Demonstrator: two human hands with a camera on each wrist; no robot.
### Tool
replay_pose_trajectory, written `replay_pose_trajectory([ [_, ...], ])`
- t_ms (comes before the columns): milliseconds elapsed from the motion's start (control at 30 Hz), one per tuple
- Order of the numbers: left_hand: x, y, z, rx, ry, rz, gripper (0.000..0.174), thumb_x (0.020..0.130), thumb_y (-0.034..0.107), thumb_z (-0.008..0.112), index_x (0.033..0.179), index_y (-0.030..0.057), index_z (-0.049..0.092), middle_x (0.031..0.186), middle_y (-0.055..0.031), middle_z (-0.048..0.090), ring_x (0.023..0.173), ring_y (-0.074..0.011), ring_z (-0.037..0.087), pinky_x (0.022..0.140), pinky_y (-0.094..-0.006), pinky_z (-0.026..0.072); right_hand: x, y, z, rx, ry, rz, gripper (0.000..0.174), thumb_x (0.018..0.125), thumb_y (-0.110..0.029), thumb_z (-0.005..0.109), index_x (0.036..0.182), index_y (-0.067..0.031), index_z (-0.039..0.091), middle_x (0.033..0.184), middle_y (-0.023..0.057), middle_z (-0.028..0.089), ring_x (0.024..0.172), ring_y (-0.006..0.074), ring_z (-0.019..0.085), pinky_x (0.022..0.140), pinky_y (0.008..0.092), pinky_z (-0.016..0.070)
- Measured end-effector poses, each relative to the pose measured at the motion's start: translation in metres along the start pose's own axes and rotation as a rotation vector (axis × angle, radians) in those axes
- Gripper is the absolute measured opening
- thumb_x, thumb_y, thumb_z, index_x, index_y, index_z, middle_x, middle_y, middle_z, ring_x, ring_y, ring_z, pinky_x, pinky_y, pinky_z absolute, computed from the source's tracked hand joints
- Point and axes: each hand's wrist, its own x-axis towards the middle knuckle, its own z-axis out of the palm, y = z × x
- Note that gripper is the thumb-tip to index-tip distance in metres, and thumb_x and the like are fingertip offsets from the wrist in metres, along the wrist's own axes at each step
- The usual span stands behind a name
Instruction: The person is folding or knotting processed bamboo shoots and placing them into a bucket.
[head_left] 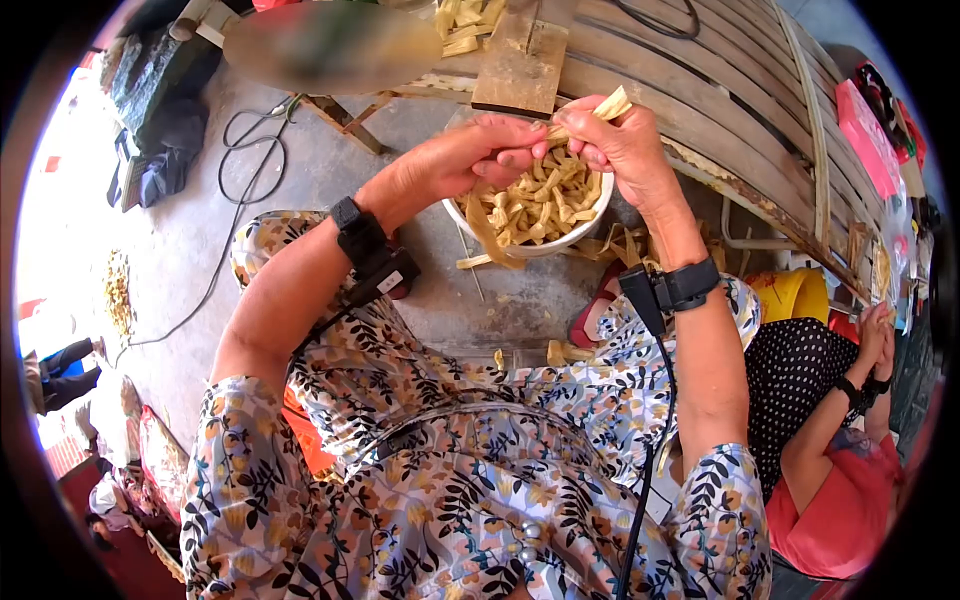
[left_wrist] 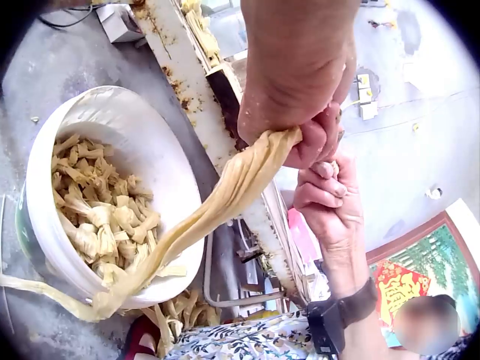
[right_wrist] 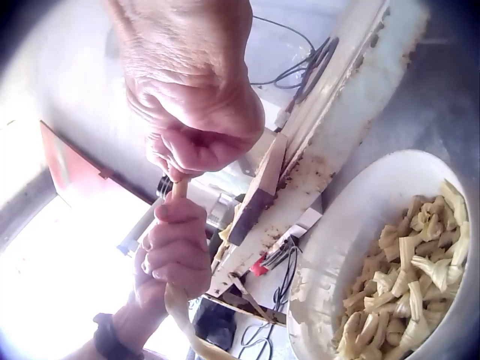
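Observation:
Both hands meet over a white bucket (head_left: 566,243) (left_wrist: 154,142) that holds many knotted pale-yellow pieces (head_left: 540,205) (right_wrist: 412,292). My left hand (head_left: 455,163) (left_wrist: 296,82) (right_wrist: 176,255) grips a long, flat yellowish strip (left_wrist: 225,195) (right_wrist: 180,315), whose loose tail hangs down across the bucket's rim. My right hand (head_left: 625,145) (left_wrist: 330,206) (right_wrist: 195,105) pinches strip material (head_left: 613,103) close to the left fingertips, with an end sticking up past the thumb. A short length of it shows between the two hands in the right wrist view. Curled fingers hide the rest.
A slatted wooden bench (head_left: 720,120) stands beyond the bucket, bearing a wooden board (head_left: 522,70) and more yellow pieces (head_left: 468,22). Loose strips (head_left: 625,245) lie by the bucket. A black cable (head_left: 225,230) crosses the floor. Another person in red (head_left: 835,500) sits at right, near a yellow container (head_left: 795,295).

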Motion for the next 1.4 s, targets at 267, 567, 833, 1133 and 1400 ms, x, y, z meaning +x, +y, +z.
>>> replay_pose_trajectory([
  [267,-0.003,0.003,-0.01,0.019,0.055,-0.031,0.024,0.09,0.026,0.046,0.078,0.0064,0.05,0.054,0.0094,0.033,0.041,0.0004,0.022,0.036,-0.0147,0.0166,0.0,-0.002,-0.005,-0.134,0.069,-0.027,0.03,0.083,-0.027,0.058,0.089,0.0018,0.061,0.073,0.0087,0.062,0.054,0.0066,0.055,0.049,0.0161,0.0456],
  [567,0.001,0.025,-0.015,0.252,0.144,0.072,0.024,0.09,0.023,0.045,0.078,0.004,0.053,0.055,0.007,0.038,0.043,-0.0004,0.028,0.037,-0.0148,0.0188,0.015,-0.011,0.002,-0.131,0.081,-0.062,0.027,0.081,-0.025,0.061,0.093,-0.0004,0.06,0.072,0.0075,0.062,0.059,0.0073,0.058,0.052,0.0177,0.0487],
  [833,0.0,0.048,-0.015,0.263,0.136,0.133,0.025,0.09,0.023,0.047,0.076,0.0039,0.053,0.051,0.0077,0.034,0.04,-0.0001,0.026,0.036,-0.0154,0.0176,0.034,-0.014,0.003,0.117,0.042,-0.109,0.017,0.077,-0.01,0.064,0.09,-0.0003,0.06,0.069,0.0039,0.058,0.052,0.0032,0.047,0.045,0.0143,0.0389],
  [1133,-0.005,0.054,-0.017,0.266,0.133,0.163,0.024,0.09,0.022,0.047,0.076,0.0034,0.054,0.051,0.0075,0.035,0.04,-0.0004,0.025,0.036,-0.0154,0.0177,0.035,-0.019,0.005,0.157,0.068,-0.061,0.016,0.076,-0.008,0.063,0.088,0.0016,0.06,0.069,0.0056,0.058,0.053,0.0038,0.047,0.045,0.0154,0.0383],
  [1400,0.019,0.091,-0.039,0.953,0.56,0.501,0.021,0.085,0.021,0.054,0.085,0.0016,0.062,0.063,0.0033,0.05,0.057,-0.0036,0.041,0.051,-0.0179,0.0329,0.071,-0.036,0.003,0.161,0.259,-0.238,0.015,0.077,-0.01,0.063,0.089,-0.0016,0.06,0.069,0.003,0.058,0.053,0.0044,0.049,0.048,0.0165,0.0431],
])
